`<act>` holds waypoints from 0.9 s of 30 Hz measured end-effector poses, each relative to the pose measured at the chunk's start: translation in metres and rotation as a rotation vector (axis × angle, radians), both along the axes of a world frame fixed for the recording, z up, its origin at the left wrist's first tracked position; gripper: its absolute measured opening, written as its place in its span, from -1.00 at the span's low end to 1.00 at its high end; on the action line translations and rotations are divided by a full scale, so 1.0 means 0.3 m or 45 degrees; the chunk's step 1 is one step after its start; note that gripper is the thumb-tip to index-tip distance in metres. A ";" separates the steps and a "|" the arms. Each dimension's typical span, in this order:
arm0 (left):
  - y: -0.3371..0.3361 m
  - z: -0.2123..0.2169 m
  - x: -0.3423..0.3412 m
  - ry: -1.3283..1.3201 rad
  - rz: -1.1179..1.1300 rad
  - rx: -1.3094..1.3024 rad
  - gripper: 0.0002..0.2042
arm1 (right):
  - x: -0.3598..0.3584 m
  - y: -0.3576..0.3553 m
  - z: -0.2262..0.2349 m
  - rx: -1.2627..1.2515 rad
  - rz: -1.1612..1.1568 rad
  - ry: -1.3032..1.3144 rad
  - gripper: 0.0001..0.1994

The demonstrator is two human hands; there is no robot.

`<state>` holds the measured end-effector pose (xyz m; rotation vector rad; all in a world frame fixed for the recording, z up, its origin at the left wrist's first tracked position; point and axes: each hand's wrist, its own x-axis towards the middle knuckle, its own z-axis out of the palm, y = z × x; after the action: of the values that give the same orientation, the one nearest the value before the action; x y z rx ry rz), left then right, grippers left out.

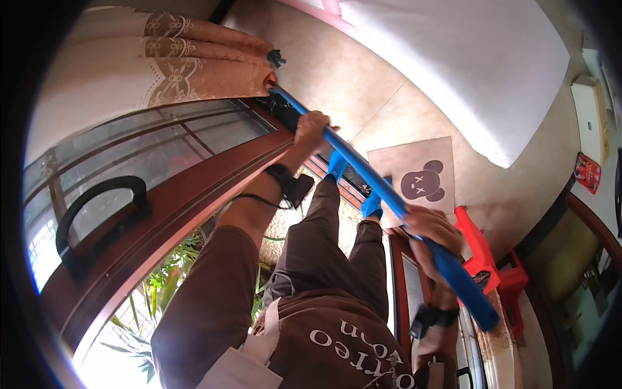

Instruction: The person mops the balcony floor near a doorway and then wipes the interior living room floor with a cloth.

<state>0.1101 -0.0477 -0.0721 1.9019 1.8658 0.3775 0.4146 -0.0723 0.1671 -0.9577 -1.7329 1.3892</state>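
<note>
A long blue pole (363, 167), like a broom or mop handle, runs slantwise across the view in front of me. My left hand (312, 131) is closed round its farther part, beside the edge of the brown door (194, 194). Lower down to the right, my right hand (431, 233) grips the thick near part, slightly blurred. The pole's far tip reaches the lower edge of the patterned curtain (194, 71), by a small orange piece. What is fixed to that end, if anything, I cannot make out.
My feet in blue coverings (371, 205) stand at the door sill. Just beyond lies a beige mat (382, 162) with a dark bear face. A white cloth-covered surface (479, 58) stands at the back right. Red plastic stools (478, 249) are at the right. Leafy plants (159, 285) show through the doorway.
</note>
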 end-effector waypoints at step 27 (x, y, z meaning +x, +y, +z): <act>-0.609 0.183 0.306 0.000 -0.587 -0.261 -0.79 | 0.140 -0.731 0.313 0.311 -0.311 -0.287 -0.89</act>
<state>0.2017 -0.2304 -0.0172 2.1017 1.3458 0.0341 0.4568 -0.2916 0.2610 -1.1766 -1.8268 0.9192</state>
